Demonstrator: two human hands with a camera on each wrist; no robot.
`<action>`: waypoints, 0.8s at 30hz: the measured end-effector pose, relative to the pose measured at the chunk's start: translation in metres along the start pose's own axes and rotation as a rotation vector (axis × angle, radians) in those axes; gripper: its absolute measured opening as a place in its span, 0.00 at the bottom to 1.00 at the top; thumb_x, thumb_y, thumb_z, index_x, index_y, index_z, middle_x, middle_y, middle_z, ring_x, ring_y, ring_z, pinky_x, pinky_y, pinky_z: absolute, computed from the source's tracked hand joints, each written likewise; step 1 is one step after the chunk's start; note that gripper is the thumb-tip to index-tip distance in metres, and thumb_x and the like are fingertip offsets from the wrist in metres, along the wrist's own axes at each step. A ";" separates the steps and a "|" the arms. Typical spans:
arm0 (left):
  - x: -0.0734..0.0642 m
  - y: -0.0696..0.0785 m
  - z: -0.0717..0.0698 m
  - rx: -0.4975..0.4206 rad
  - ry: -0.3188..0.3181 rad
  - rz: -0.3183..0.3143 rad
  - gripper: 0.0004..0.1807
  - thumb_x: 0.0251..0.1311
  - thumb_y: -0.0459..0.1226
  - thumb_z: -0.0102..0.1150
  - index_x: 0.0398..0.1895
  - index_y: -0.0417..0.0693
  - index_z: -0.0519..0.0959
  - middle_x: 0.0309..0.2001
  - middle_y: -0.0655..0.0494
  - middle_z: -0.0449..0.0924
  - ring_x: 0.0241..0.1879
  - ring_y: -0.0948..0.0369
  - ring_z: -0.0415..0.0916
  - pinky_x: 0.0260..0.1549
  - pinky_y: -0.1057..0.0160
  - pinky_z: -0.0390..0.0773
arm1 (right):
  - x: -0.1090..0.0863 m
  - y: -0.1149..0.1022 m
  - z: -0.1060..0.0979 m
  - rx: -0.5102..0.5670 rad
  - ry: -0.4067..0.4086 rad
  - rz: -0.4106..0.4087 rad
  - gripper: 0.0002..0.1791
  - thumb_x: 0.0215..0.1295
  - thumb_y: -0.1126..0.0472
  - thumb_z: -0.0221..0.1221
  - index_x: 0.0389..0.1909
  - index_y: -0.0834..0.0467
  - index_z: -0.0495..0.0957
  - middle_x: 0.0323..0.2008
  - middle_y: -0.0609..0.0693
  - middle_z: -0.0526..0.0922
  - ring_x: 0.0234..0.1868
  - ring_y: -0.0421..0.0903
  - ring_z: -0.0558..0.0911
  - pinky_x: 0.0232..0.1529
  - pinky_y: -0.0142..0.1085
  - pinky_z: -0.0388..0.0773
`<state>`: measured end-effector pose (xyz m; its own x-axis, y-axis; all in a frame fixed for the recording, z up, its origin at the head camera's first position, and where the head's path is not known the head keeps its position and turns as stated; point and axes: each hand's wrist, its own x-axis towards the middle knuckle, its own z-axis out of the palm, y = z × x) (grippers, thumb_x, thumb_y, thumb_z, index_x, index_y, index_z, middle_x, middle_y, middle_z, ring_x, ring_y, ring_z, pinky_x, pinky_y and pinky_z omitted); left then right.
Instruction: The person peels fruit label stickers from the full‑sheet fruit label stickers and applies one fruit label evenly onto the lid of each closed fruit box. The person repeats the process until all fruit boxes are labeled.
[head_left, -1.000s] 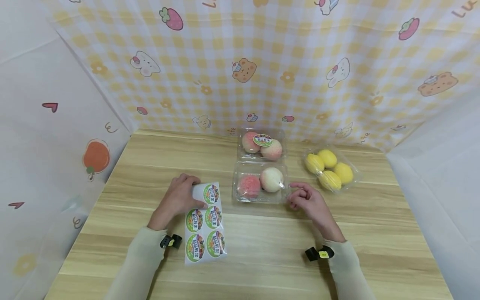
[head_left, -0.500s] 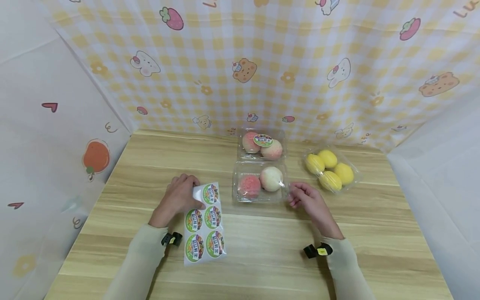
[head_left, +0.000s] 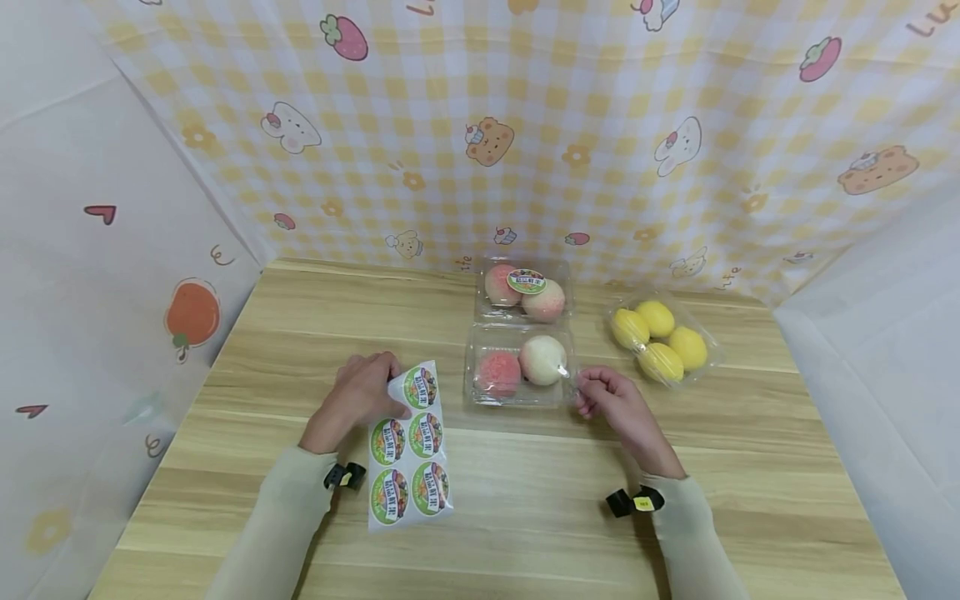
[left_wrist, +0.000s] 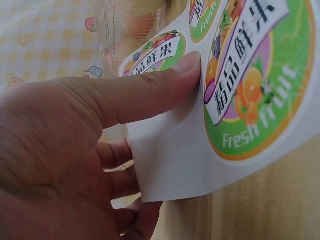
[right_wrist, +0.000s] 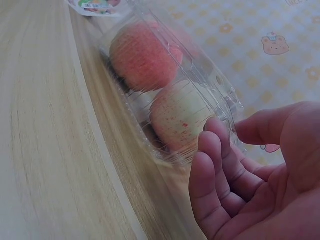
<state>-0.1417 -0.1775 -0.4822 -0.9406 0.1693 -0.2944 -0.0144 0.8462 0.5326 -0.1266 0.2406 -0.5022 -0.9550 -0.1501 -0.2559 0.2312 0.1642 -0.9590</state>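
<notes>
In the head view my left hand [head_left: 362, 390] holds the upper left corner of a white sheet of round fruit stickers [head_left: 408, 500]. The left wrist view shows the thumb [left_wrist: 165, 90] on the printed face and the other fingers behind the sheet. My right hand [head_left: 618, 408] is at the right edge of a clear plastic fruit box [head_left: 472, 354]. Thumb and fingertips [right_wrist: 214, 131] pinch its rim in the right wrist view. Through the plastic show a pink peach [head_left: 498, 372] and a pale peach [head_left: 543, 359].
Right behind stands a similar clear section with two peaches [head_left: 543, 300], an oval fruit sticker [head_left: 527, 281] on top. Farther right lies a clear box of several lemons [head_left: 662, 360]. A checked cloth [head_left: 420, 192] hangs along the back edge of the wooden table [head_left: 525, 517].
The right hand's fingers have drawn together at the box edge, where the index finger was stretched out before. The left hand and sticker sheet have barely shifted.
</notes>
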 end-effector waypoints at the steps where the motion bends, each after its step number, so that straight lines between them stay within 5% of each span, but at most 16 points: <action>1: 0.000 0.000 0.000 -0.014 -0.010 -0.007 0.28 0.54 0.38 0.87 0.52 0.44 0.78 0.41 0.50 0.80 0.45 0.49 0.74 0.44 0.53 0.76 | 0.000 0.000 0.000 0.002 -0.001 -0.001 0.15 0.86 0.62 0.54 0.55 0.74 0.75 0.34 0.54 0.84 0.34 0.43 0.83 0.39 0.34 0.84; 6: 0.000 -0.001 0.002 -0.116 -0.058 -0.013 0.27 0.61 0.34 0.82 0.58 0.42 0.75 0.38 0.47 0.83 0.30 0.54 0.83 0.28 0.58 0.85 | 0.000 0.001 0.000 0.007 0.000 -0.001 0.15 0.86 0.63 0.54 0.55 0.74 0.75 0.34 0.54 0.84 0.34 0.43 0.83 0.40 0.34 0.84; 16: 0.001 0.001 -0.003 -0.437 -0.060 0.145 0.19 0.66 0.33 0.77 0.54 0.37 0.80 0.38 0.47 0.85 0.28 0.55 0.86 0.26 0.56 0.89 | 0.000 0.001 0.000 -0.015 0.006 -0.013 0.14 0.86 0.64 0.54 0.55 0.74 0.75 0.34 0.54 0.84 0.34 0.43 0.83 0.40 0.34 0.83; 24: 0.001 0.007 -0.003 -0.725 -0.180 0.261 0.16 0.67 0.28 0.71 0.55 0.31 0.80 0.37 0.43 0.87 0.28 0.49 0.90 0.26 0.53 0.90 | 0.000 0.001 0.000 -0.014 0.006 -0.014 0.14 0.86 0.63 0.54 0.55 0.74 0.75 0.34 0.54 0.84 0.34 0.43 0.83 0.40 0.34 0.83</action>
<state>-0.1440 -0.1725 -0.4761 -0.8755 0.4485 -0.1798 -0.0768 0.2381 0.9682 -0.1261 0.2411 -0.5030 -0.9593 -0.1463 -0.2416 0.2151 0.1761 -0.9606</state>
